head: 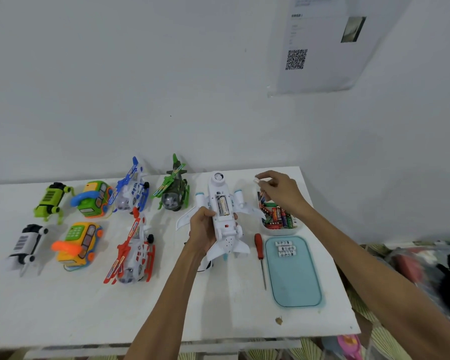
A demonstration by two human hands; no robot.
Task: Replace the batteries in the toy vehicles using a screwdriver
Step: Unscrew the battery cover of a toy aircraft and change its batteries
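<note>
**White plastic toy airplane** (225,224): held belly-up just above the white table (192,307), right of centre. The battery bay (222,205) is uncovered and cells are seated inside.

**Left hand** (204,229): the forearm is raised from the near edge. The fingers and thumb are wrapped round the fuselage behind the wings.

**Right hand** (278,190): the arm is stretched forward with the wrist bent down over the white rectangular tub of mixed batteries (278,232). A small pale object (256,180) is pinched at the fingertips. It is possibly a battery, but the view is too soft to confirm.

**Red-handled screwdriver** (258,245): laid flat on the table, tip toward the near edge, just beside the left rim of the pale teal rounded tray (294,281). It is not touched by either hand.

**Three white batteries** (285,248): laid side by side at the tray's far end.

**Other toys, two rows at left:**
- Far row: green robot dog (51,201), green bus phone (94,198), blue helicopter (130,188), green helicopter (173,188).
- Near row: white robot dog (24,245), yellow bus phone (78,245), red helicopter (133,253).
</note>
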